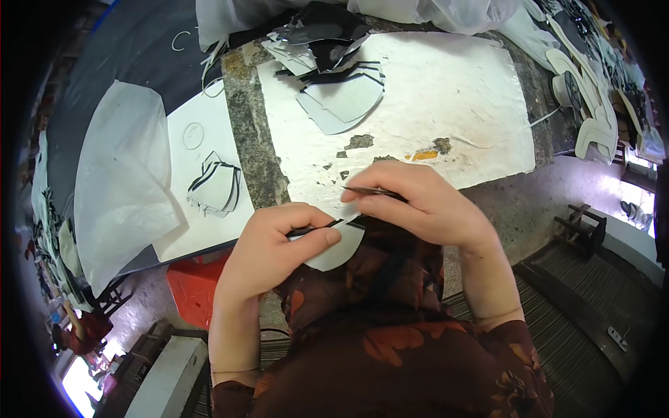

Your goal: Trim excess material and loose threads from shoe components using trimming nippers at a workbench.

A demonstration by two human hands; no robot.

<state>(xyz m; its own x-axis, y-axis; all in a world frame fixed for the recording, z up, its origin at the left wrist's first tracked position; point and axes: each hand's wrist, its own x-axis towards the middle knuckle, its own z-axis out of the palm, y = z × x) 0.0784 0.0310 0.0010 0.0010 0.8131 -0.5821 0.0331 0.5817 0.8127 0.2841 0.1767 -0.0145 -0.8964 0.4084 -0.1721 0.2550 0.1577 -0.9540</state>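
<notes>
My left hand (pixel 275 244) pinches a pale grey cut piece (pixel 334 252) with a curved lower edge and a black upper edge, held in front of my body just off the table's near edge. Close beside it, my right hand (pixel 421 198) is closed around a thin, dark, pointed tool (pixel 373 191) whose exact kind I cannot make out. A narrow white strip (pixel 347 219) runs along the piece's black edge toward my right fingers. Farther back on the table lies a fanned stack of similar pale pieces (pixel 341 108), with black glossy pieces (pixel 324 31) piled behind it.
A worn white sheet (pixel 446 83) covers the stone-like tabletop. To the left lie a few more cut pieces (pixel 217 187) on a white board (pixel 198 233), beside a translucent plastic bag (pixel 125 181). A spool (pixel 566 90) stands far right. Below left is a red stool (pixel 195 289).
</notes>
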